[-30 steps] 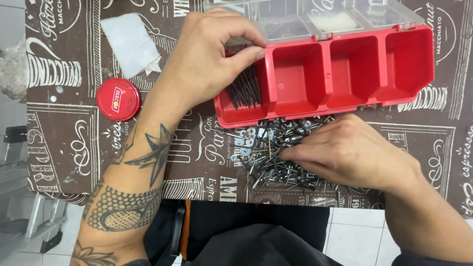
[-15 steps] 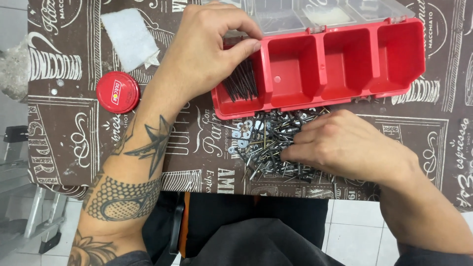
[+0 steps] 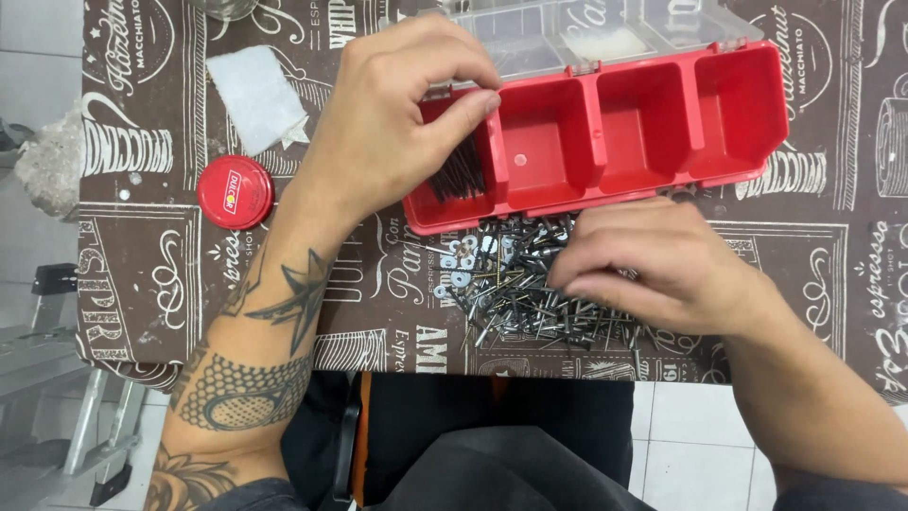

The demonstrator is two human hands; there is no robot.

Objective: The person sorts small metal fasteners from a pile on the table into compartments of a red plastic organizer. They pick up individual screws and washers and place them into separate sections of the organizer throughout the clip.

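Resting flat on screws (image 3: 515, 293), right hand (image 3: 653, 270)

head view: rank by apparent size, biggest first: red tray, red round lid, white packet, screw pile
1. red tray
2. screw pile, partly hidden under the right hand, so its full extent is unsure
3. white packet
4. red lid; fairly close to the packet in size, though it looks smaller

All lie on the same table, so nearness barely skews this.
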